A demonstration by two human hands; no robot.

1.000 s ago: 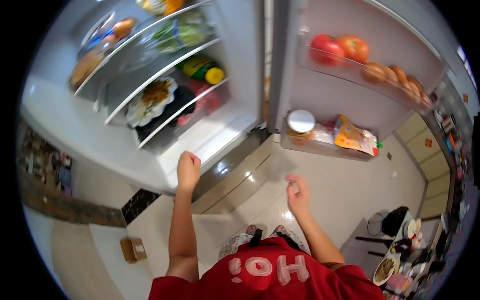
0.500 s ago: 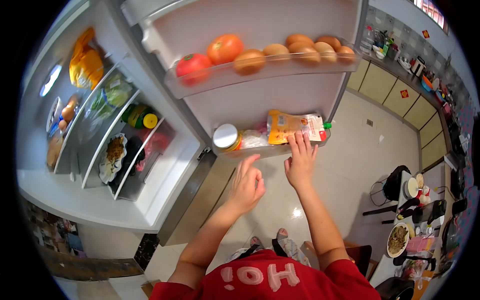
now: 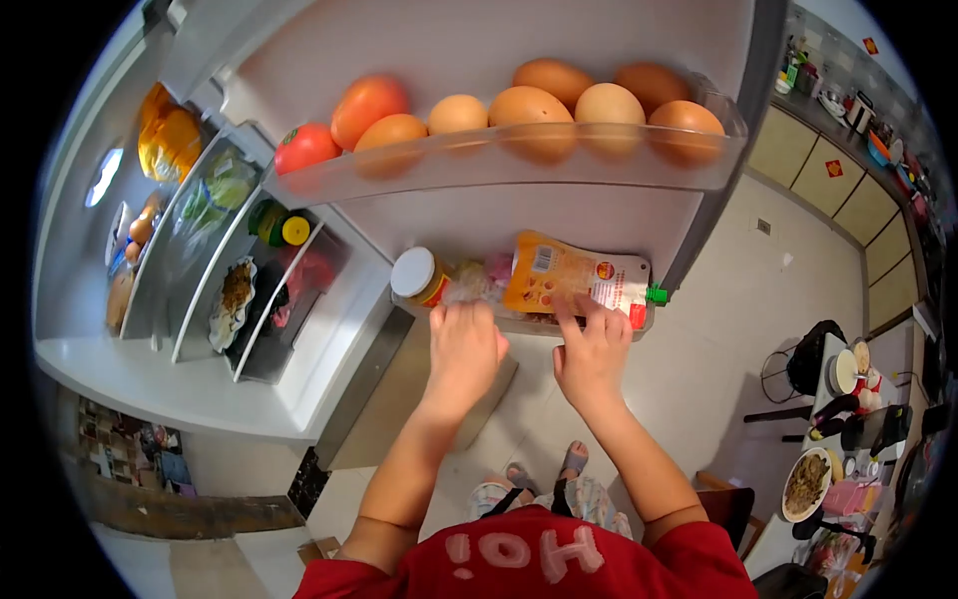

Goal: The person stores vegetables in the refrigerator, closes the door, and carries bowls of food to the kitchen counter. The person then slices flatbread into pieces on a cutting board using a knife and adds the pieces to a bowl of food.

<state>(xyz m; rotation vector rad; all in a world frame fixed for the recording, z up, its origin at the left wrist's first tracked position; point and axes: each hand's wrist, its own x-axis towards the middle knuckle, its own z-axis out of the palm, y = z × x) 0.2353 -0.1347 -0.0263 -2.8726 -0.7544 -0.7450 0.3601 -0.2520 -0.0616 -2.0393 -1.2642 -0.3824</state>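
The lower door shelf (image 3: 544, 325) of the fridge holds an orange and white spouted pouch (image 3: 559, 272) with a green cap, lying on its side. Against the pouch's front rest the spread fingers of my right hand (image 3: 594, 354). My left hand (image 3: 464, 354) is closed at the shelf's front rim, with its fingertips hidden behind the knuckles. Just beyond it lies a clear plastic bag (image 3: 471, 283), and to its left stands a jar (image 3: 413, 273) with a white lid.
Above, a door shelf (image 3: 399, 175) carries tomatoes (image 3: 369, 108) and several brown eggs (image 3: 532, 120). At left, the fridge interior holds an orange bag (image 3: 168, 135), leafy greens (image 3: 222, 185) and a yellow-capped jar (image 3: 295, 231). A table with dishes (image 3: 806, 484) stands at right.
My left hand has moved forward to the shelf rim, and its fingers have curled in. My right hand stays at the pouch. The door shelves appear nearer and larger.
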